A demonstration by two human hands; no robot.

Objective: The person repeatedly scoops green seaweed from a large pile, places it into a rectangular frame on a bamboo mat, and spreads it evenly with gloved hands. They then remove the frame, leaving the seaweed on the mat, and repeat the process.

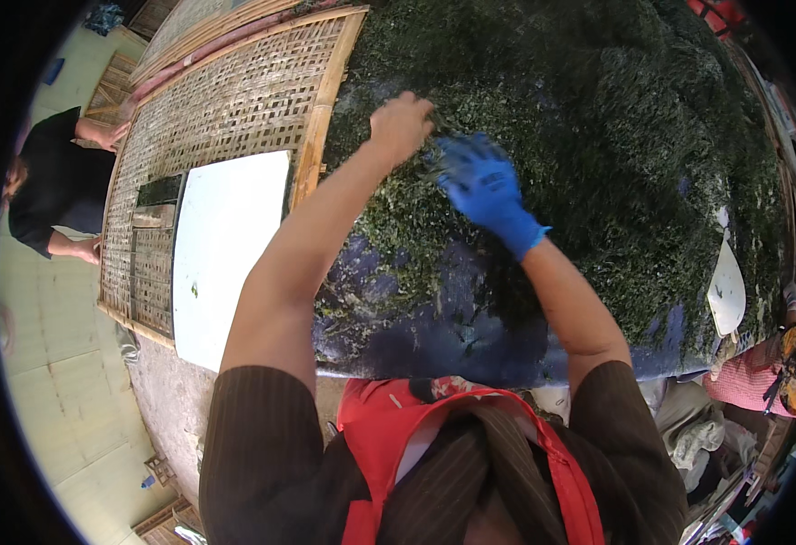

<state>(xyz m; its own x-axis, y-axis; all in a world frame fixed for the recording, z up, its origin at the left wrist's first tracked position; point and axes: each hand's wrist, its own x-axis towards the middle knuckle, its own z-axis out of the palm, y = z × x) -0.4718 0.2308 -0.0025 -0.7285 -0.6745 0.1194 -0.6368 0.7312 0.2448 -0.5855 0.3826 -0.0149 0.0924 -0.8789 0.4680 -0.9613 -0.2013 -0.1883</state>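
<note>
Dark green shredded plant material point(411, 211), perhaps leaf or seaweed, lies in a loose layer over a dark blue sheet point(507, 347) in front of me. My bare left hand point(401, 126) is low over this layer, its fingers curled and blurred by motion. Close to its right is my right hand point(485, 180) in a blue glove, back upward, fingers pointing up and left. A blurred greenish bit of the material shows between the two hands. Whether either hand grips some of it is hidden by the blur.
A woven bamboo rack point(234, 112) adjoins the layer on the left, with a white board point(227, 252) on its near part. Another person point(64, 180) has both hands at the rack's far left edge. A white scoop-like piece point(726, 289) lies at right.
</note>
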